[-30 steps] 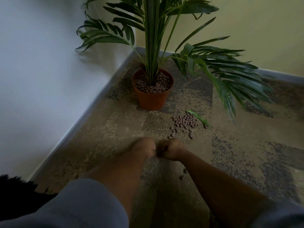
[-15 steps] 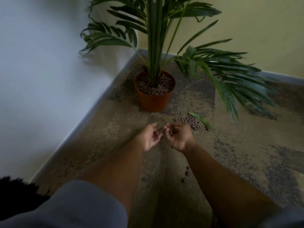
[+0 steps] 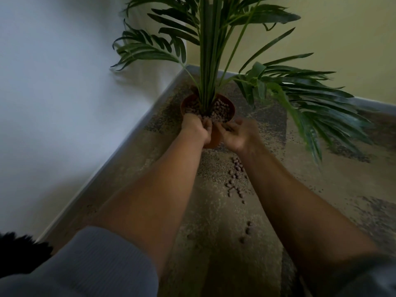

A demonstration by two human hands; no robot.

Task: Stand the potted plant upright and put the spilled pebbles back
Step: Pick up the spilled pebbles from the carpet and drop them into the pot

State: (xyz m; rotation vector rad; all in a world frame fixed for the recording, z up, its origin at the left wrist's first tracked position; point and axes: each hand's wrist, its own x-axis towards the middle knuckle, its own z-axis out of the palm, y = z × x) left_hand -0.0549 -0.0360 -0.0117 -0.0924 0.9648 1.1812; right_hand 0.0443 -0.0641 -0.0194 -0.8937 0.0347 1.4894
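Head view: the pot (image 3: 230, 107) stands upright in the corner where the two walls meet, its plant (image 3: 209, 61) rising straight and its fronds spreading to the right. So, by my reading, the first half of the task is done.

Both hands meet at the pot's near rim. The left hand (image 3: 196, 128) is cupped over the rim, fingers curled down toward the fill, with pebbles showing at its fingertips. It appears to be tipping a handful in, though how much it holds I cannot tell. The right hand (image 3: 236, 132) sits just right of it, palm up and loosely cupped; a few dark specks in the palm may be pebbles, but blur hides them. Its fingers are relaxed, not clamped on anything.

The pot's top layer is already well filled with pebbles around the stems.

The rest is unfinished: a trail of spilled pebbles (image 3: 235, 179) lies on the carpet (image 3: 321, 200) just in front of the pot, between the forearms, partly hidden by the right arm. A few strays (image 3: 246, 232) lie further from the pot, toward the person. Several more handfuls seem needed.
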